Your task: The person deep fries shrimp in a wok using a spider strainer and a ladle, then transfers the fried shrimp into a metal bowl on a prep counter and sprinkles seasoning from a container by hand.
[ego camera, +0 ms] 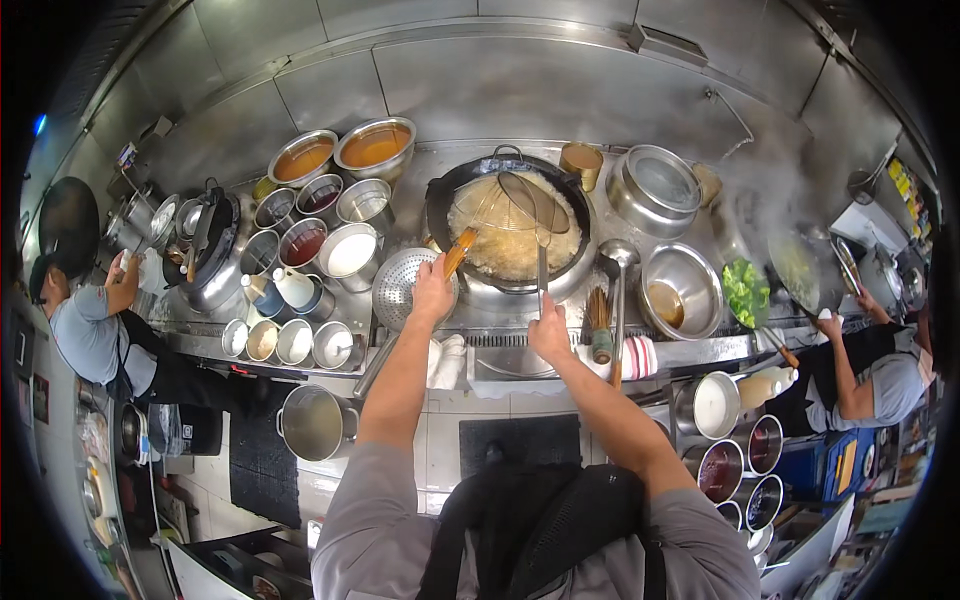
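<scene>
A large black wok [437, 214] of bubbling, foamy pale oil [510, 259] stands in front of me. My left hand [433, 289] grips the split bamboo handle [459, 253] of a wire skimmer [480, 199], whose wide head lies over the foam. In my right hand [551, 330] is the metal handle [541, 262] of a fine-mesh strainer [555, 214]. The strainer's head overlaps the skimmer on its right side; whether the two touch, I cannot tell. Beneath my left hand, a perforated metal ladle [401, 281] rests at the wok's left front. Whatever lies under the foam is hidden.
Sauce pots [304, 241] and seasoning tubs [295, 341] crowd the left. To the right are a ladle [621, 259], a bamboo brush [599, 322], a steel bowl [681, 289] and a lidded pot [654, 187]. Co-workers [105, 322] [870, 367] stand on both sides; steam rises at right.
</scene>
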`<state>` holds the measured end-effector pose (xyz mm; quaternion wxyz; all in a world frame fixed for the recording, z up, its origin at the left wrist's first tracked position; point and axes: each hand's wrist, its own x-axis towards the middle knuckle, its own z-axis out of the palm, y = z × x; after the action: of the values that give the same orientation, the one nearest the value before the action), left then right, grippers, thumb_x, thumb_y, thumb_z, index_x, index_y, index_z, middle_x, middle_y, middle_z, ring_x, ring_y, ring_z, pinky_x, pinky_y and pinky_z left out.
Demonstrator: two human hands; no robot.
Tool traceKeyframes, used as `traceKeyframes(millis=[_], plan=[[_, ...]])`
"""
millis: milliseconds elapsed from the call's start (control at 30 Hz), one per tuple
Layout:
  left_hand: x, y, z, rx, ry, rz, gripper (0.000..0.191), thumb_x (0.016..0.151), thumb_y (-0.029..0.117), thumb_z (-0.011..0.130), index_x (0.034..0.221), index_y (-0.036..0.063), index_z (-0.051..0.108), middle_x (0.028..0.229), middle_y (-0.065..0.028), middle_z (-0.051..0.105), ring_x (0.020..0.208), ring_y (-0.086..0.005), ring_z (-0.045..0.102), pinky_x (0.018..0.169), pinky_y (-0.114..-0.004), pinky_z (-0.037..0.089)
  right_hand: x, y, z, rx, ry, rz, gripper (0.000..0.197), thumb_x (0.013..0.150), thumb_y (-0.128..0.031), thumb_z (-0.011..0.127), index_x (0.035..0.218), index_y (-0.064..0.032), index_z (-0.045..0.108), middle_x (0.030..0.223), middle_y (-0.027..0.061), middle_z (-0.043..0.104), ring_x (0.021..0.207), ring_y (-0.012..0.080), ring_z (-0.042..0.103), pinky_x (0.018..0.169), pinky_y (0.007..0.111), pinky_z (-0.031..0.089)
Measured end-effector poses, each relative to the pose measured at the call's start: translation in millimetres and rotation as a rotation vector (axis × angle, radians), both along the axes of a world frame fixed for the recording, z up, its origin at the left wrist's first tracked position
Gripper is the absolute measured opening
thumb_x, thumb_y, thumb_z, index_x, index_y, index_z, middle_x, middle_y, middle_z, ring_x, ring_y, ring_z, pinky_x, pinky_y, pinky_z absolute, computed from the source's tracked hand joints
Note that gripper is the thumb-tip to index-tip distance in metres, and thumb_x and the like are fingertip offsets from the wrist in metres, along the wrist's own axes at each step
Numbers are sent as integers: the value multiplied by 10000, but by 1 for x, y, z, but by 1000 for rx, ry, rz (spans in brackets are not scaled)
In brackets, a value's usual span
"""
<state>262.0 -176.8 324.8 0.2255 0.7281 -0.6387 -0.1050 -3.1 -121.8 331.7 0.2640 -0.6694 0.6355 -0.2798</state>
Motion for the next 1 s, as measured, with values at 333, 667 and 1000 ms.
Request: traceKeyframes(millis=[333, 667, 1000], plan=[[-72, 70, 12, -467, 312, 108, 253, 916, 152, 645, 1100, -15, 599, 1014, -227, 618, 974, -406, 597, 860, -509, 477, -24, -2, -20, 96, 11, -49, 718, 866, -63, 596, 1503, 39, 281, 1237, 374, 498, 1145, 506, 553, 1007, 506, 473], [-111, 42, -47, -219, 378, 334, 369, 988, 323, 552, 867, -19, 619, 907, -265, 654, 922, -448, 634, 838, -529, 482, -58, 2, -50, 49, -30, 62, 694, 865, -101, 622, 1471, 77, 333, 1139, 358, 582, 1106, 481, 575, 992, 504, 473], [19, 120, -163, 244, 723, 680, 368, 868, 220, 681, 1135, -29, 639, 898, -130, 693, 705, -252, 680, 525, -385, 504, -93, -3, -32, 189, -113, 186, 748, 882, -170, 650, 1493, 80, 297, 1248, 381, 545, 1197, 501, 536, 1059, 490, 438]])
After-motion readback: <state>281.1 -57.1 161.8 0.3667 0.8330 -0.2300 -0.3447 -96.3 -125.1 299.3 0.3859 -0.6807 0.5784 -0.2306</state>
